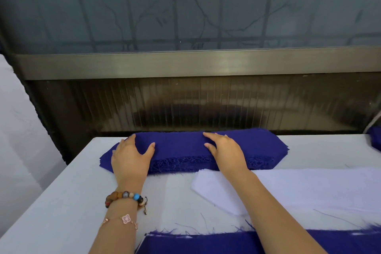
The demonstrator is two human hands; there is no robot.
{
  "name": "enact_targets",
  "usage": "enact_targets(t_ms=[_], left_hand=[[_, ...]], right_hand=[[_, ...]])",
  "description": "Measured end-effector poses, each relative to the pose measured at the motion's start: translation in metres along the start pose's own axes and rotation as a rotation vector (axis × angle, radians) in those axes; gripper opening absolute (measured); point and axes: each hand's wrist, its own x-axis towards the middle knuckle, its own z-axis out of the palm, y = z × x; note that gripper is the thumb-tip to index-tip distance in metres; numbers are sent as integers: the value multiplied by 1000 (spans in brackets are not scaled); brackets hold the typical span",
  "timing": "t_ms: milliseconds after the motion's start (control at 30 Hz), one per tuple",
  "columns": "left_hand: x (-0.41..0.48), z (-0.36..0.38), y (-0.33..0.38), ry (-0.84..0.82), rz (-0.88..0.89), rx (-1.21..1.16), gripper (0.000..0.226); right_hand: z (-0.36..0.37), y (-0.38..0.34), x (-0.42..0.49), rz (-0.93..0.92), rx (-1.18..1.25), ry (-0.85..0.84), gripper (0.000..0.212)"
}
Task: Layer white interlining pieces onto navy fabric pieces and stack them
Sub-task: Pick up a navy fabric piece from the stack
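A thick stack of navy fabric pieces (185,146) lies at the far edge of the white table (61,192), its frayed threads facing me. My left hand (132,156) rests flat on the stack's left end, fingers spread. My right hand (224,150) lies flat on the middle of the stack, fingers straight. A pile of white interlining pieces (309,187) sits in front of the stack to the right, partly under my right forearm. Another navy piece (206,243) lies at the near edge of the table.
A dark ribbed panel and metal rail (206,64) rise right behind the table's far edge. More navy fabric (376,138) shows at the far right. White cloth (16,130) hangs at the left. Loose navy threads lie near the front.
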Motion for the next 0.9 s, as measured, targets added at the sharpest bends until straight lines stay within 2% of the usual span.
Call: enact_targets(t_ms=[300,467,633,800,900], left_hand=[[2,-8,2,42,2,-107,58],[0,-8,1,68,57,-257,30],[-1,-9,1,84,77,-291,11],[-4,-17,6,16,158,-635,27],[-2,-21,7,-32,126,-751,31]], right_hand=[[2,2,0,-3,30,27,43],[3,3,-1,-7,55,50,41],[1,3,-2,-44,94,108,37],[0,3,-4,-72,81,183,40],[-3,2,-4,-57,110,180,50]])
